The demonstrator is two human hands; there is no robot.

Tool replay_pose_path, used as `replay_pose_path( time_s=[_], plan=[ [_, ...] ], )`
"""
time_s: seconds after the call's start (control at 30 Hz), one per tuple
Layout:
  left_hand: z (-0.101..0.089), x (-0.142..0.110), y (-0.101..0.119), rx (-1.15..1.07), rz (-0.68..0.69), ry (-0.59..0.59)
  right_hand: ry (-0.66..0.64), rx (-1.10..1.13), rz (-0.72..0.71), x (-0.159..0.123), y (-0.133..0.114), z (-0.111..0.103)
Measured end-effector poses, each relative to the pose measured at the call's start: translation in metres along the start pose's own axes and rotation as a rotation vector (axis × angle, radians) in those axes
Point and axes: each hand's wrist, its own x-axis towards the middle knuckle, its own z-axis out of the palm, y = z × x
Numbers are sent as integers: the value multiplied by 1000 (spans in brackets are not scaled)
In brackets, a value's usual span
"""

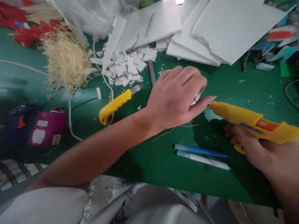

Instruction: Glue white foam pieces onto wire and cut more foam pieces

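Glue gun (pixel 238 113) gripped in my right hand (pixel 259 147); my left hand (pixel 174 95) pinches a half-hidden piece (pixel 197 97), gluing seemingly unfinished.

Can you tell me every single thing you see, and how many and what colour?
glue gun: one, yellow, right
cutter: one, yellow, left of centre
pens: two, blue and white, front
boards: several, white, back
broken bits: many, white, back
grey stick: one, beside the bits
strawlike pile: one, pale yellow, back left
plastic bag: one, see-through, back
red pieces: several, back left
box: one, purple, left
cord: white, left
scraps: many, mixed colours, back right
table: one, green, underneath
small thing: mostly hidden, left hand
hands: two, left, right
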Motion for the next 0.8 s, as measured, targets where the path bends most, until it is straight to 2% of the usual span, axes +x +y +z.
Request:
replay_pose_path(
  time_s=[0.13,0.23,0.47,0.6,0.7,0.8],
  plan=[
    [-7,3,13,-10,11,-15,19,17,-7,0,5,1],
    [-4,1,8,-49,-21,12,-45,10,29,1,1,1],
    [-3,2,-3,-222,-169,72,-23,81,74,4,-10,3],
    [-6,8,2,-254,-201,46,35,224,160,5,-20,0],
    [-7,13,5,-272,-202,9,67,313,169,5,-28,-4],
    [-7,17,9,-286,-186,-30,199,390,144,5,-31,-7]
  ],
)
